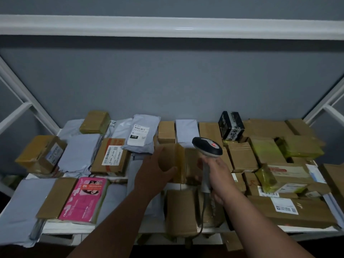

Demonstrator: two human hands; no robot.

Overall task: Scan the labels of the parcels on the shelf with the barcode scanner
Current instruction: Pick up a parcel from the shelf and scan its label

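The left hand (152,172) has its grip curled round a brown box (178,161), lifted above the shelf (111,229). The right hand (218,175) clasps the scanner (207,148) by its handle — head just beside the box.

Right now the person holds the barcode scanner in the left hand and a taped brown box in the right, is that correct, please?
Not quite: the hands are swapped. In the head view the right hand grips the barcode scanner by its handle, and the left hand holds the taped brown box above the shelf.

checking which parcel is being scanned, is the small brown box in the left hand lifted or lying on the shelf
Lifted. The left hand grips the small brown box above the shelf parcels, tilted up beside the barcode scanner held in the right hand.
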